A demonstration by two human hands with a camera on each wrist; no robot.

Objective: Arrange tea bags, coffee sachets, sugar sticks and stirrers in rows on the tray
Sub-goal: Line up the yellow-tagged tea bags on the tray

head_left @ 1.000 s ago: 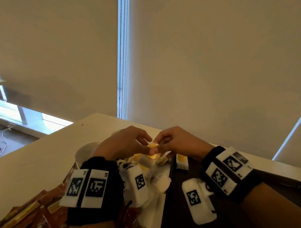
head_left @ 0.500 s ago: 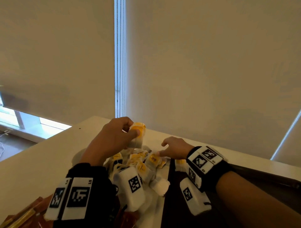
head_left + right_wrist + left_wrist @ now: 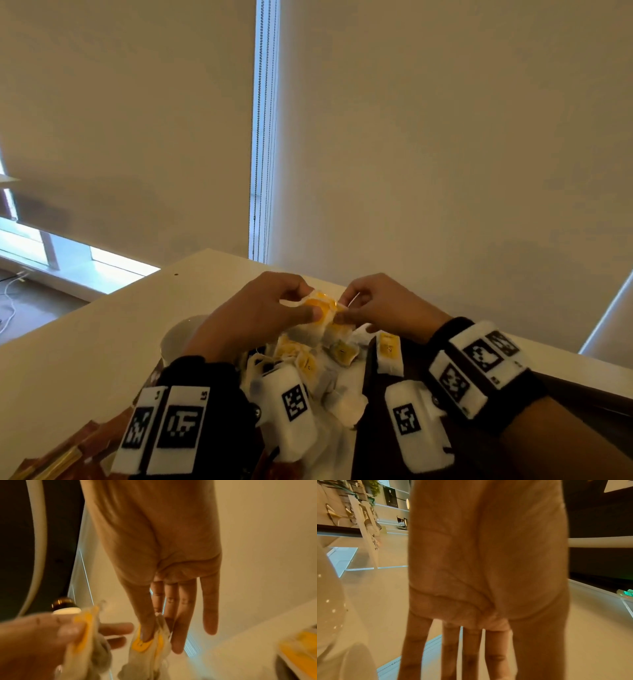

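My left hand (image 3: 310, 301) and right hand (image 3: 342, 306) meet above a heap of tea bags (image 3: 308, 359) with yellow tags. The left hand pinches one tea bag (image 3: 322, 305) by thumb and fingers. In the right wrist view, my right hand (image 3: 154, 635) pinches a second tea bag (image 3: 145, 643) at its yellow tag, close beside the one in the left hand (image 3: 73, 630). One tea bag (image 3: 388, 353) lies flat on the dark tray (image 3: 368, 383). The left wrist view shows only my palm and fingers.
A white bowl (image 3: 181, 335) stands left of the heap on the pale table (image 3: 85, 342). Brown and gold sachets (image 3: 78, 448) lie at the near left. Window blinds hang just behind the table's far edge.
Half a second ago the left hand held a tea bag up alone while the right hand was low by the heap. The right hand has risen to it and pinches a tea bag.
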